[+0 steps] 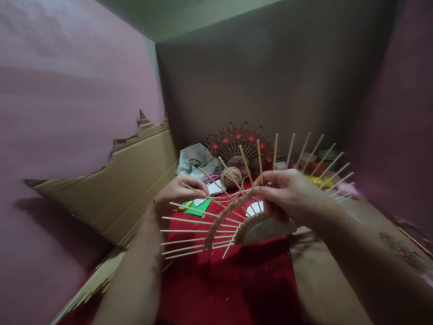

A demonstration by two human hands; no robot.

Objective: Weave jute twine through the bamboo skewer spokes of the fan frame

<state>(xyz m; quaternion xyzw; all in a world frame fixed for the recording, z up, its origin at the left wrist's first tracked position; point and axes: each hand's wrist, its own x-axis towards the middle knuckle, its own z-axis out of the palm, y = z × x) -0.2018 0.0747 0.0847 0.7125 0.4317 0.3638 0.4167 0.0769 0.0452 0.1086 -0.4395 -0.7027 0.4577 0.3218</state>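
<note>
A half-round frame of thin wooden sticks [187, 231] fans out above a red cloth, its sticks crossed by an arched band of woven twine [216, 224]. My right hand [287, 192] pinches the upper part of the band, thumb and index finger beside an upright stick. On the left, my left hand [182, 189] is closed at a stick, with a strand of twine [225, 197] running from near its fingertips to the band. A second, smaller woven band [241, 232] edges a grey half-round centre [267, 231], partly behind my right hand's fingers.
Behind the frame lie a ball of twine [231, 177], a grey plastic bag [196, 160] and a finished fan with pink flowers [226, 141]. Torn cardboard [135, 180] leans at the left wall. A green sheet [199, 207] rests on the red cloth [230, 289].
</note>
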